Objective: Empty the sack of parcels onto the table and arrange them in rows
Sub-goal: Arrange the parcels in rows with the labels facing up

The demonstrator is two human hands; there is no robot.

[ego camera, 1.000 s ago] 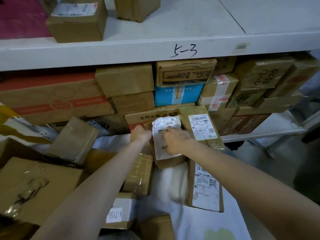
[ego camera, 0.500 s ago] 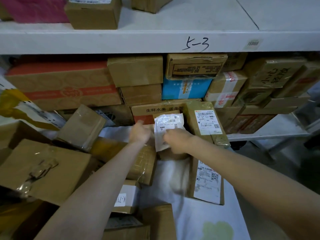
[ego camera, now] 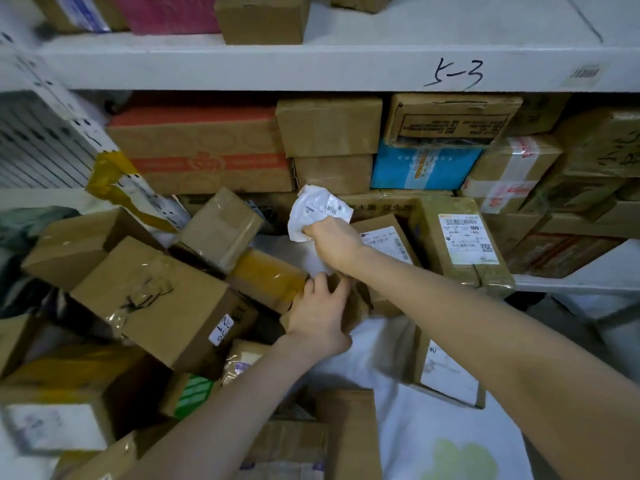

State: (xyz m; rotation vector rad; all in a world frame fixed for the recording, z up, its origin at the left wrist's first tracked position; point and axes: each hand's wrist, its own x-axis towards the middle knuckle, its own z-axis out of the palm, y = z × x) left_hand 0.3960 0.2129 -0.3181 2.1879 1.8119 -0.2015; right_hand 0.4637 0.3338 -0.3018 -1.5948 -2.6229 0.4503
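Two bare forearms reach forward from the bottom edge over a heap of loose parcels. Nearest, a plain brown box (ego camera: 349, 434) lies on white fabric (ego camera: 433, 427) that covers the surface on the right. A box with a white label (ego camera: 59, 424) sits at lower left, and a box with a green label (ego camera: 194, 393) is wedged beside the left forearm. A flat labelled parcel (ego camera: 450, 375) lies partly under the right forearm. To the left, a large brown box (ego camera: 156, 299) with crumpled tape tilts on the heap.

In the middle, the left hand (ego camera: 320, 313) curls its fingers over a small brown parcel (ego camera: 358, 303), gripping it. The hand and the right forearm hide most of it. A yellow-taped parcel (ego camera: 266, 275) lies just to its left. Just beyond, the right hand (ego camera: 332, 240) is closed in a fist round a crumpled white label (ego camera: 318, 209).

Behind that hand lie a labelled box (ego camera: 384, 237) and a box marked 009 (ego camera: 460, 244). Farther back, the lower shelf (ego camera: 588, 261) is packed with cartons, among them an orange-printed carton (ego camera: 204, 154) and a blue box (ego camera: 422, 164). Above, the white shelf edge (ego camera: 311, 71) bears a handwritten "5-3", and another brown box (ego camera: 263, 19) stands on top.
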